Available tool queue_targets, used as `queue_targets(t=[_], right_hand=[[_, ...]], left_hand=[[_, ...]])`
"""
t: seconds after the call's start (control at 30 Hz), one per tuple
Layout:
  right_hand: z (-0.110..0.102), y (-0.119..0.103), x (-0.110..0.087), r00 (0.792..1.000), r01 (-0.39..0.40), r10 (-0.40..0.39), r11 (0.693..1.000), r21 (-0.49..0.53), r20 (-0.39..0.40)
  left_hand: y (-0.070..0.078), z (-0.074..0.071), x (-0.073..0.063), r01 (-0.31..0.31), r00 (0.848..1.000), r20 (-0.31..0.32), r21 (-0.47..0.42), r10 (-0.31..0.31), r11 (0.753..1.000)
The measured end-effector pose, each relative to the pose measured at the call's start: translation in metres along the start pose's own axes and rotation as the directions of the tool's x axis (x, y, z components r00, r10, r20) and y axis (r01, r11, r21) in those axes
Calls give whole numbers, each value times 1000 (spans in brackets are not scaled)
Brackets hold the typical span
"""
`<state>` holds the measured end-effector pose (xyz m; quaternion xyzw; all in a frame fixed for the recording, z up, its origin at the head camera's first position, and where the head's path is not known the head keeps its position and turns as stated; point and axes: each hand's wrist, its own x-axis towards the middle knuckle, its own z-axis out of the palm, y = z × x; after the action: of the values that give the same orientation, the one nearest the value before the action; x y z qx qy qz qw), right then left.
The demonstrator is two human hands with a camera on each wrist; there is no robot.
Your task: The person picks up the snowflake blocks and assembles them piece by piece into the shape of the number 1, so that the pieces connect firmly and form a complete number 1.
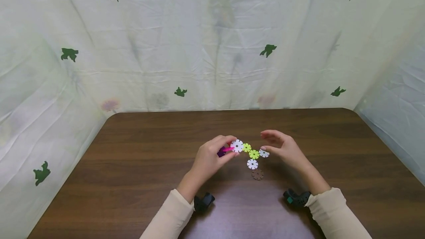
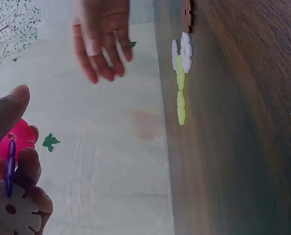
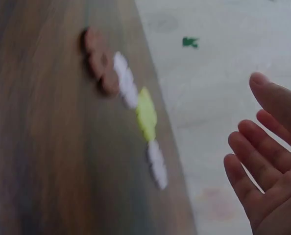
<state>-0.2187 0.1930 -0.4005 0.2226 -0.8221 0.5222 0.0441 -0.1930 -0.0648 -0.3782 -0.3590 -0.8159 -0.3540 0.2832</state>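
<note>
a bunch of three thin discs, seemingly of plastic, was held in the left hand [image 1: 208, 154]: a round white notched disc [image 1: 237, 144], a round bright pink notched disc [image 2: 22, 138] and a round purple notched disc [image 2: 9, 169]. the purple disc, seen edge-on, appeared to be slotted into the other two. the bunch was pinched between thumb and fingers above the brown wood-grain table [image 1: 149, 180], beyond and to the left of a round brown notched plastic disc [image 1: 257, 174]. the right hand [image 1: 287, 149] was raised beyond and to the right of the brown disc, its fingers parted and gently bent, with nothing held.

just beyond the brown disc, a round white plastic disc [image 1: 252, 164] lay flat; farther beyond were two round yellow-green notched discs [image 1: 254, 154], and beyond to the right another round white disc [image 1: 263, 153]. whether all their rims touched could not be told.

the discs were judged to be very light, stiff and rather smooth, with little to grip when flat; they were best lifted by the notched rim. the bunch was best supported near its slotted joints, since the discs could be twisted loose by a pull on one outer rim.
</note>
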Motion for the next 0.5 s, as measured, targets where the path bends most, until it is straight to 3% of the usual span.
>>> queue_targets(t=[0.27, 0.5], right_hand=[[-2, 24, -1, 996, -75, 78, 995, -64, 45], [-2, 37, -3, 994, -77, 84, 993, -95, 76]], left_hand=[[-1, 0, 0, 3, 1000, 0, 4, -3, 1000], [-1, 0, 0, 3, 1000, -3, 6, -3, 1000]])
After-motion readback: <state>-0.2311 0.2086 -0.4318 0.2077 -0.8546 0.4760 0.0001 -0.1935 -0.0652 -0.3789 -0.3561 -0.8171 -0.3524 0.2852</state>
